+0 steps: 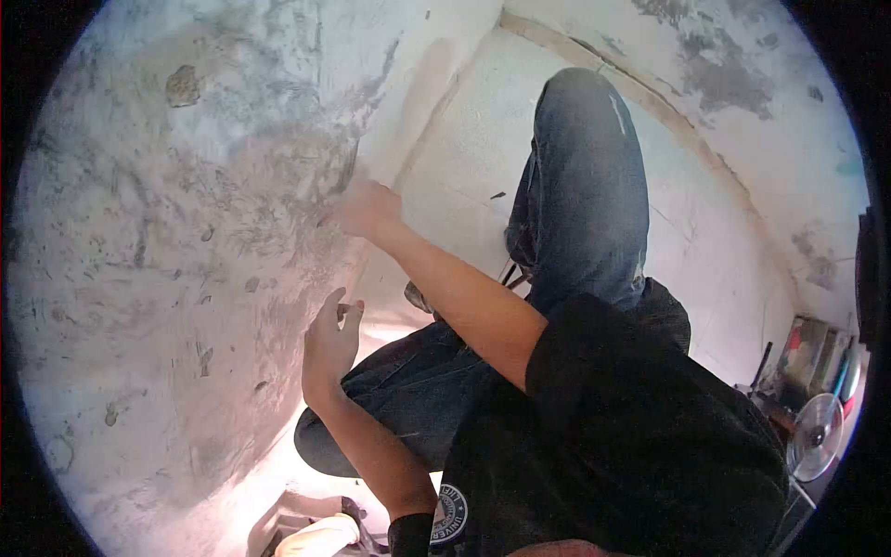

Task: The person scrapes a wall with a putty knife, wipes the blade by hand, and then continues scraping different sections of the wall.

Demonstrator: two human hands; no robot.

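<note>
My right hand (368,210) is against or very close to a rough, patchy wall (186,251), its fingers curled in and blurred. Whatever lies inside that grip, if anything, is hidden. Lower down, my left hand (331,336) hangs just off the same wall, thumb apart from loosely bent fingers and nothing held. Grey smears, scratches and small chipped spots mark the wall's surface around both hands.
My jeans-covered knees (594,167) are bent, one up toward the far corner, one near the wall. Pale floor (464,176) meets a second stained wall (724,84). A small fan (817,436) stands at right. Pale cloth-like material (320,538) lies at the bottom.
</note>
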